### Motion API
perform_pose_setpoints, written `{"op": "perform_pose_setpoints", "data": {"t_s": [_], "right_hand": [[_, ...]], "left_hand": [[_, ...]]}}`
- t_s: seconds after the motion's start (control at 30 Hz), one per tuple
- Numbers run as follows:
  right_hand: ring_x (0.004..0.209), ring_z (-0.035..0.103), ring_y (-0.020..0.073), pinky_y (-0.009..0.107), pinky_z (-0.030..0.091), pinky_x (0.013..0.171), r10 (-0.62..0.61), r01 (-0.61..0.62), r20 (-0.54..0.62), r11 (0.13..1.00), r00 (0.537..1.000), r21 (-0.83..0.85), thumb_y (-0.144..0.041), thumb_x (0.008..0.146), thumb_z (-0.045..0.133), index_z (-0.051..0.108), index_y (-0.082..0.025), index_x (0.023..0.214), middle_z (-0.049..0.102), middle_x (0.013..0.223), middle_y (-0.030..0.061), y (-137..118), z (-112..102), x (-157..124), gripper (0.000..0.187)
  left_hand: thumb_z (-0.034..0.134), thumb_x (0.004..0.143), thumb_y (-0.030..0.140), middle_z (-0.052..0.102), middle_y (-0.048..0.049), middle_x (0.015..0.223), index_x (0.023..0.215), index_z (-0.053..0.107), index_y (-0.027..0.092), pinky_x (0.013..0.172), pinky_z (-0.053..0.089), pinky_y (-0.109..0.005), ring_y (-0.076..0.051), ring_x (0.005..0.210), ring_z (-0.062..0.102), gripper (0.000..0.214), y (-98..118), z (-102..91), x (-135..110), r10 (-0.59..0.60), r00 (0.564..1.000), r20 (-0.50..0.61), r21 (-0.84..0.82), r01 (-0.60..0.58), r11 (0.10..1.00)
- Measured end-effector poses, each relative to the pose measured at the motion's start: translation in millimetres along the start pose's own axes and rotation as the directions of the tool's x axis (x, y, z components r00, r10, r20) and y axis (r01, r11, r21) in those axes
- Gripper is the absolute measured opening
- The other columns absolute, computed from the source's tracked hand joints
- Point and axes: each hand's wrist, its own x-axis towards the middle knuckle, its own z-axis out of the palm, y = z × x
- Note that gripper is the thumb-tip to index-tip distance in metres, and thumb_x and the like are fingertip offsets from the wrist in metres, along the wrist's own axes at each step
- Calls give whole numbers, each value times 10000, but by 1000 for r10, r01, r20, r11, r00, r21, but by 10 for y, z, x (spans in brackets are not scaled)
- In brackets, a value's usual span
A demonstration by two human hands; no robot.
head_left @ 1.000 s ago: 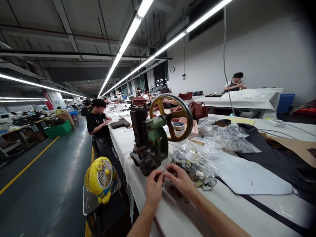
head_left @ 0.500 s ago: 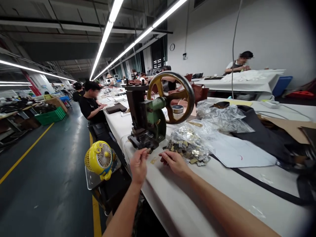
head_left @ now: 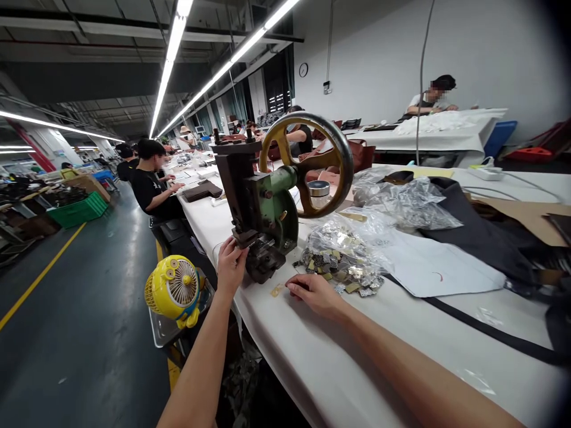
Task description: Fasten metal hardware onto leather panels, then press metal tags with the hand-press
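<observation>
A: Your bare left hand [head_left: 231,266] has parted from your bare right hand [head_left: 317,292] and moved up to the squat green-and-black metal press [head_left: 285,229].
B: And now a small, yellowish patch [head_left: 276,290] shows on your flat white tabletop [head_left: 312,356], just beside the right one's fingertips [head_left: 291,285].

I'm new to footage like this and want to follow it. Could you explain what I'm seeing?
There is no robot: these are a person's bare hands, filmed by a camera worn on the head, looking forward and down. The left hand has its fingers at the lower front of a dark-and-green metal machine with a large yellow-spoked handwheel. The right hand is low over the white-covered table, near a clear plastic bag and small, flat, shiny pieces. Whether either hand holds something is too small to tell. A yellow plastic fan stands at the left.
</observation>
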Motion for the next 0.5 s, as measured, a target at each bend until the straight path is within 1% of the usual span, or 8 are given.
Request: {"op": "perform_pose_setpoints", "data": {"t_s": [0.13,0.27,0.4,0.5], "right_hand": [[692,586,171,278,408,656,0,0,-9,1000,1000,-8,-405,968,534,757,-185,1004,687,760,34,12,-6,5,316],[671,581,168,278,393,630,-9,9,-11,1000,1000,-6,-413,968,535,759,-192,1002,693,762,32,20,3,5,317],[678,591,176,285,404,638,-7,7,-8,1000,1000,-8,-420,966,534,764,-191,997,700,761,38,-4,-1,-6,326],[703,603,189,291,418,658,-9,9,-8,1000,1000,-20,-415,960,536,769,-188,1003,706,768,44,-29,-15,-14,328]], "left_hand": [[494,1039,310,631,-100,1416,1255,719,274,1191,347,-606,-315,1458,442,315,-19,-121,-19,50,985,167,161,-77,984],[493,1037,348,634,-103,1405,1290,706,303,1225,263,-646,-345,1487,406,334,-63,-218,61,113,958,263,276,-187,943],[523,1020,357,631,-83,1412,1344,671,351,1244,187,-680,-353,1496,390,357,-127,-264,186,144,917,372,285,-260,923],[541,1010,345,599,-67,1461,1397,623,385,1251,157,-683,-349,1502,379,398,-153,-289,224,156,892,425,275,-292,916]]}}
